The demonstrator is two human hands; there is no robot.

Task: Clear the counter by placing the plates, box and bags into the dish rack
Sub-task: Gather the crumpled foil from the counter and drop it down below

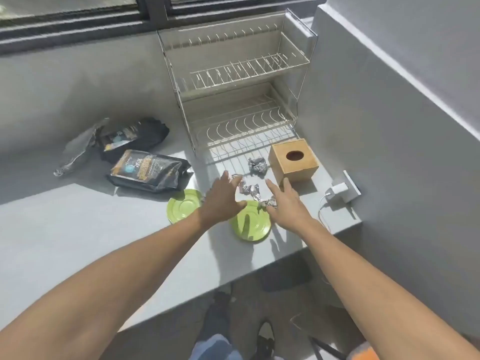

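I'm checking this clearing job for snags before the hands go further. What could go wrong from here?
1. Crumpled foil scraps lie between both open hands, and one touches the right plate's rim; lifting that plate could scatter them.
2. The wooden box stands right before the dish rack, so it may block plates heading for the lower tier.
3. The charger cable near the right hand might snag.

2 green plates (184, 207) (251, 224), wooden box (293, 159), black bags (149, 170) beside empty rack (241, 100).
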